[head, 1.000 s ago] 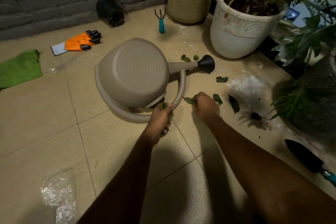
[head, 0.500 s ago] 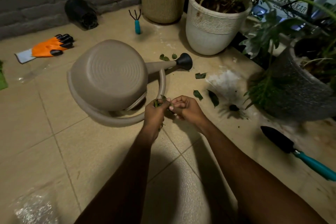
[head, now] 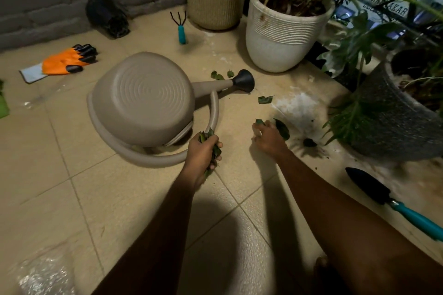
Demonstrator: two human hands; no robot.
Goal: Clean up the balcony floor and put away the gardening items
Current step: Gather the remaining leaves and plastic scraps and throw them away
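Green leaf scraps (head: 207, 135) are clenched in the left hand (head: 202, 153), just beside the looped handle of a beige watering can (head: 143, 98) lying tipped on the tiled floor (head: 115, 199). A dark leaf (head: 282, 129) is touched by the right hand (head: 268, 139); whether it is pinched cannot be told. More leaves (head: 265, 99) are scattered near the spout.
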